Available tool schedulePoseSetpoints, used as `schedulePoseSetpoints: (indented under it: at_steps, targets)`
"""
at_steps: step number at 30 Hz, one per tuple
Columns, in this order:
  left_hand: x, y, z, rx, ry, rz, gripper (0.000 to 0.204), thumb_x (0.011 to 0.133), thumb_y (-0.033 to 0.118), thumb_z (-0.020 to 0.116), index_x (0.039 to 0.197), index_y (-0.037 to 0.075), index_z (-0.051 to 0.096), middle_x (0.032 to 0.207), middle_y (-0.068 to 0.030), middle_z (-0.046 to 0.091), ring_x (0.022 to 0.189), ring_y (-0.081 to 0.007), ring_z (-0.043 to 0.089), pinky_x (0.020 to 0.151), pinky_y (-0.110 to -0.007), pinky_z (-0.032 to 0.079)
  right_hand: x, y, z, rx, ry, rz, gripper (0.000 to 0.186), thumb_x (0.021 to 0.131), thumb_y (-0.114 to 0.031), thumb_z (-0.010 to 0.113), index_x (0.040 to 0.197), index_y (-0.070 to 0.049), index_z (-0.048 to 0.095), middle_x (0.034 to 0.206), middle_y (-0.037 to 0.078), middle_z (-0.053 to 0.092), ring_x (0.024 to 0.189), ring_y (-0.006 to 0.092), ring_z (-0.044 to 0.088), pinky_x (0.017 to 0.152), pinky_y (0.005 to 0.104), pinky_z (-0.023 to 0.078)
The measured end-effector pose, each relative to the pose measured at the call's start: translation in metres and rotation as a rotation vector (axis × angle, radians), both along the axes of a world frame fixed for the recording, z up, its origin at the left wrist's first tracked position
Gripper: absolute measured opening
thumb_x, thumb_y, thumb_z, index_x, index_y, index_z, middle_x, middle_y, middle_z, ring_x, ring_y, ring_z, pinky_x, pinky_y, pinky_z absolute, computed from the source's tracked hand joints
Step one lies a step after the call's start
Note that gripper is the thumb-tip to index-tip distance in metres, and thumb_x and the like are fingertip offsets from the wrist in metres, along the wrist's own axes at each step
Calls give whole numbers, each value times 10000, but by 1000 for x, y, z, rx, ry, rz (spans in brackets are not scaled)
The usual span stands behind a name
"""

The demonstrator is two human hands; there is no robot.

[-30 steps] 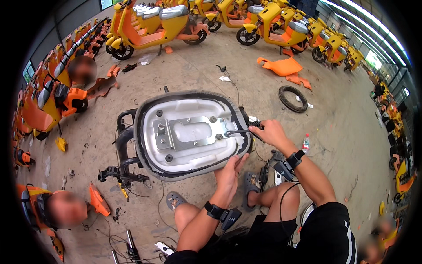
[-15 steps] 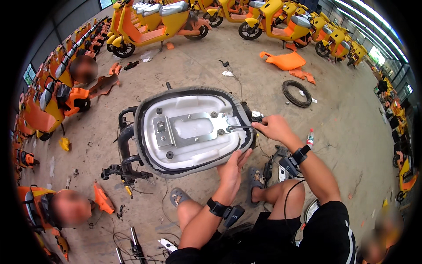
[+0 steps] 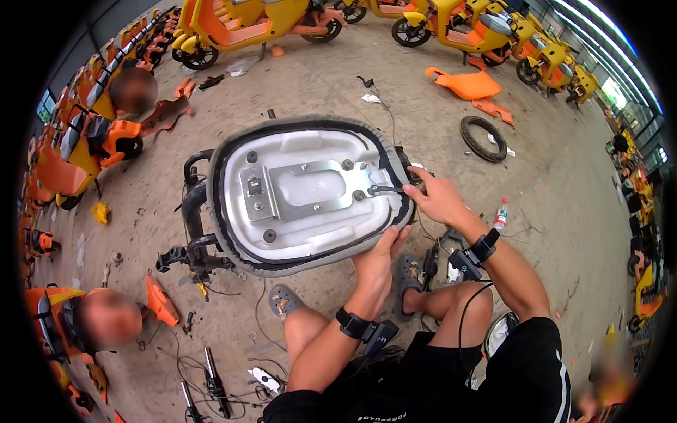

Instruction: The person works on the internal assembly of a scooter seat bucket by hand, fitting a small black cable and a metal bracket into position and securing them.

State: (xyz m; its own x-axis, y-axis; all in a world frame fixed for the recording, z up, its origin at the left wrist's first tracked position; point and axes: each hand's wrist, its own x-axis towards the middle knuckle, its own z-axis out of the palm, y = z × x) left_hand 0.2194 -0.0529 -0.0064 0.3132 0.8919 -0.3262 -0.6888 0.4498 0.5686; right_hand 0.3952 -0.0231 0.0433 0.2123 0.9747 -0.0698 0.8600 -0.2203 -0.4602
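An upturned scooter seat (image 3: 296, 235) with a white plastic underside and a grey rim lies on a black metal frame (image 3: 192, 204). A silver metal bracket (image 3: 269, 194) is mounted on the underside, with bolts and black rubber feet around it. My left hand (image 3: 379, 259) grips the near right rim of the seat; some of its fingers are hidden. A small dark wrench (image 3: 388, 189) reaches the bolt at the bracket's right end. My right hand (image 3: 438, 201) pinches the wrench's outer end at the seat's right edge, index finger extended.
A black tyre (image 3: 483, 139) and orange panels (image 3: 465, 84) lie on the floor beyond. Yellow scooters (image 3: 257, 28) stand at the back and both sides. A bottle (image 3: 501, 215) is right of my forearm. Cables and shock absorbers (image 3: 215, 384) lie at lower left. People are nearby at left.
My right hand has turned slightly, its index finger now extended, and the wrench lies at a slightly different angle. The whole view has shifted a little; my left hand keeps to the seat rim.
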Motion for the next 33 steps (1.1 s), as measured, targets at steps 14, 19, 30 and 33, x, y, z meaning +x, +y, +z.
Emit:
schedulePoseSetpoints:
  at_steps: [14, 19, 30, 33]
  targets:
    - [-3, -1, 10, 9, 12, -17, 422, 886, -57, 598, 1282, -51, 452, 1203, -165, 594, 1029, -297, 658, 878, -365, 607, -31, -35, -8, 120, 3, -13, 483, 994, -198, 430, 1453, -79, 339, 746, 281, 620, 762, 482, 607, 740, 532, 456]
    - [-2, -1, 7, -21, 49, -33, 439, 881, -47, 614, 1290, -32, 456, 1224, -154, 587, 1048, -289, 650, 893, -377, 599, -45, -43, -11, 44, -37, -5, 503, 992, -187, 426, 1470, -88, 306, 724, 280, 612, 747, 475, 606, 727, 527, 456]
    - [-13, 0, 13, -32, 33, -150, 410, 905, 56, 648, 1281, -19, 501, 1206, -150, 617, 1008, -270, 676, 886, -349, 573, -40, -41, -7, 240, 147, -89, 320, 925, -280, 590, 1173, -80, 628, 612, 122, 582, 573, 262, 581, 559, 383, 432]
    - [-17, 2, 12, -44, 48, -158, 374, 901, 24, 642, 1249, -47, 526, 1179, -158, 623, 966, -268, 688, 866, -336, 589, -44, -32, -13, 279, 178, -76, 323, 914, -261, 610, 1179, -77, 620, 562, 82, 515, 527, 189, 507, 531, 333, 400]
